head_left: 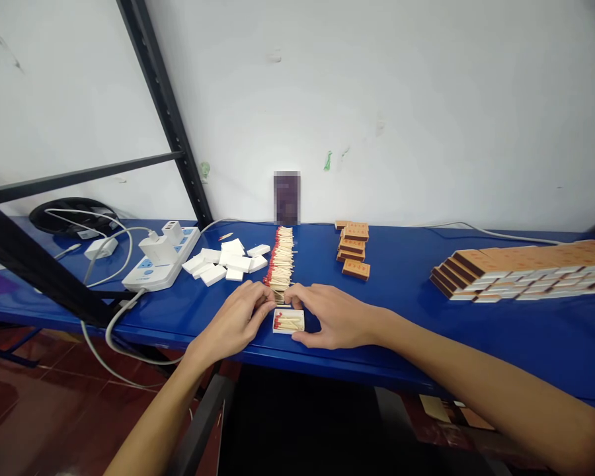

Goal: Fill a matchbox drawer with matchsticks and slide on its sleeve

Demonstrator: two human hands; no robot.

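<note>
Both left hand (240, 317), fingertips bunched, grip unclear, and right hand (330, 317), thumb spread from fingers, flank boxed matches (288, 322) near the bench's (401, 277) front edge, likely light, brittle, best held mid-stick.

The left hand (240, 318) and right hand (333, 316) nearly meet, fingers (261, 291) curled, forearms (441, 360) slanting apart.

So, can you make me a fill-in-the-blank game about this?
The thin wooden matches in the long row have ____ heads.
The white plastic power strip is on the picture's ____ side.
The flat tabletop is coloured ____.
The right hand has its ____ at the near corner of the open white rectangular tray.

Missing words: red; left; blue; thumb.
</note>
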